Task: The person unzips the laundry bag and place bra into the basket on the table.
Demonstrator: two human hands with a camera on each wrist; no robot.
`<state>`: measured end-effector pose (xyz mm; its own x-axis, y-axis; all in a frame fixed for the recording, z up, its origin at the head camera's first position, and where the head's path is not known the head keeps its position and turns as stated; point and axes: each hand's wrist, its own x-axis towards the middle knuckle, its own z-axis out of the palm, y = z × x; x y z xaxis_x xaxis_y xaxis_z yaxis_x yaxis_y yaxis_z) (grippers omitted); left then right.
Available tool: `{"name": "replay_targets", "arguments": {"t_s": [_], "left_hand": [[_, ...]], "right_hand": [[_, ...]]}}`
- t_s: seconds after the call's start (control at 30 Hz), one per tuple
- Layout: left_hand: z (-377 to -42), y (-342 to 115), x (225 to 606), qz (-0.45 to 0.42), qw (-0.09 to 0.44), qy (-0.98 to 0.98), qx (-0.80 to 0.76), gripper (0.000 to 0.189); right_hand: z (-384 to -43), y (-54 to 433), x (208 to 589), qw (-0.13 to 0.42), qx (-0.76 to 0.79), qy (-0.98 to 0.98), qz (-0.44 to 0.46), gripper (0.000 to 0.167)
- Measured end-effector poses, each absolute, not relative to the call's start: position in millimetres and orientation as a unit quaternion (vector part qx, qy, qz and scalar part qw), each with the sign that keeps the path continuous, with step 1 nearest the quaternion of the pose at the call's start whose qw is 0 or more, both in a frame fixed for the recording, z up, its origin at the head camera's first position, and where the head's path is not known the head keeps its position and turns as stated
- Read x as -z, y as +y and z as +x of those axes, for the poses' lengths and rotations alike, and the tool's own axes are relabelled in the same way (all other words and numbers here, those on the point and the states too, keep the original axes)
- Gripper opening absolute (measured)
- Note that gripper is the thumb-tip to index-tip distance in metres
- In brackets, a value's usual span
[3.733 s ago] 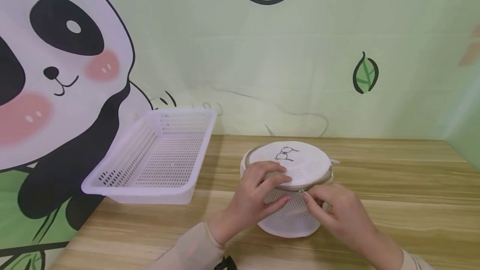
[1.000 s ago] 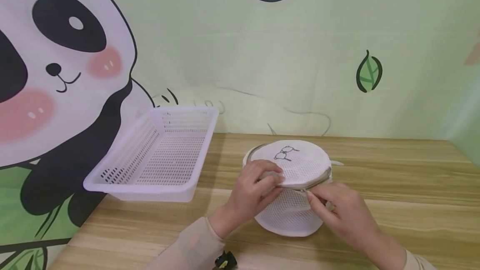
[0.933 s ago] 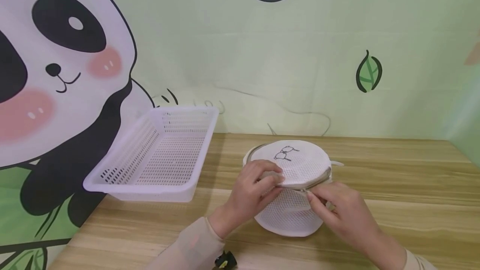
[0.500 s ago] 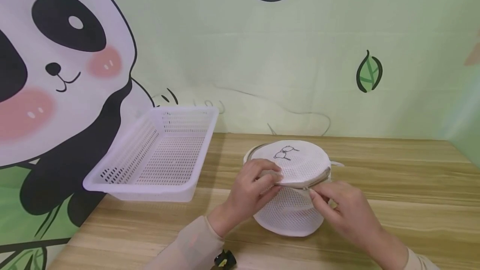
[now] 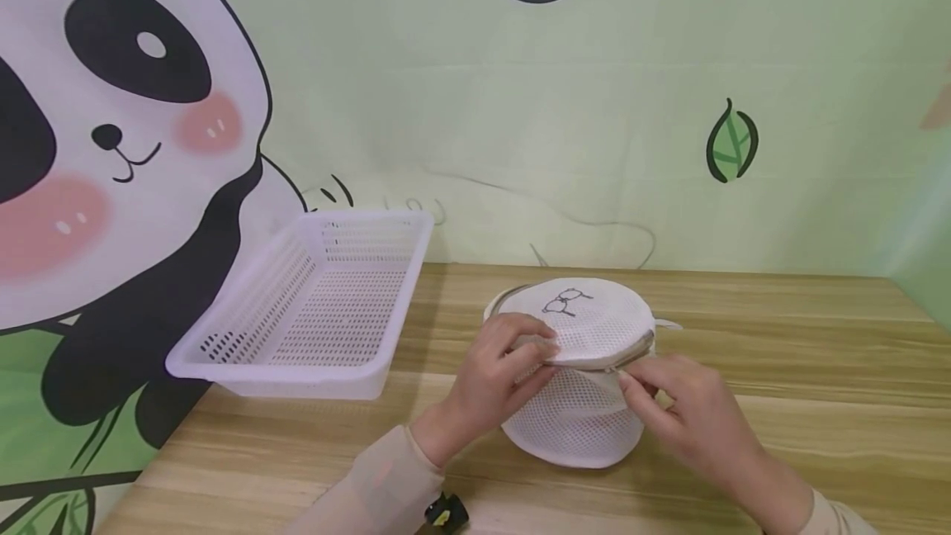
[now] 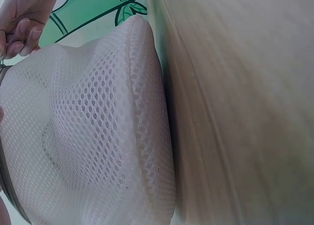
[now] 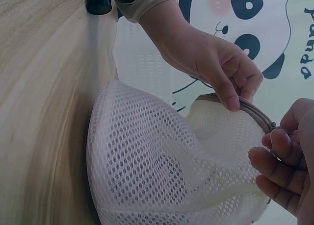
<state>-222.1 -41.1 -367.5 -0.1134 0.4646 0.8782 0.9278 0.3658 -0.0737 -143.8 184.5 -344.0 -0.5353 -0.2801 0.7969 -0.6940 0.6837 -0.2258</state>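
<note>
A round white mesh laundry bag [image 5: 572,428] stands upright on the table, a small glasses drawing on its lid [image 5: 594,324]. A grey-brown zipper [image 7: 255,112] runs round the lid's edge. My left hand [image 5: 498,370] grips the near left of this edge, fingers on top and thumb below. At the front right of the edge my right hand [image 5: 687,403] pinches the zipper pull [image 7: 282,129]. In the left wrist view, the bag's mesh side [image 6: 93,107] fills much of the picture and my left hand is mostly cut off. What the bag contains cannot be made out.
A white plastic basket [image 5: 371,382] with slotted walls stands on the wooden table [image 5: 817,353] to the left. Behind rises a green cloth backdrop [image 5: 416,89] with a panda print. A small black object [image 5: 447,512] shows by my left sleeve.
My right hand has drawn the zipper pull a little to the right along the lid's edge. The left hand keeps its grip and has shifted only slightly. The basket has stayed put.
</note>
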Motion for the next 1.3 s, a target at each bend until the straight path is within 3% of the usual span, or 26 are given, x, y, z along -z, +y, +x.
{"name": "replay_targets", "arguments": {"t_s": [1.3], "left_hand": [[-227.9, -47.1, 367.0, -0.488, 0.435, -0.709, 0.265, 0.015]], "right_hand": [[-148.4, 198.4, 338.1, 0.385, -0.273, -0.839, 0.273, 0.028]]}}
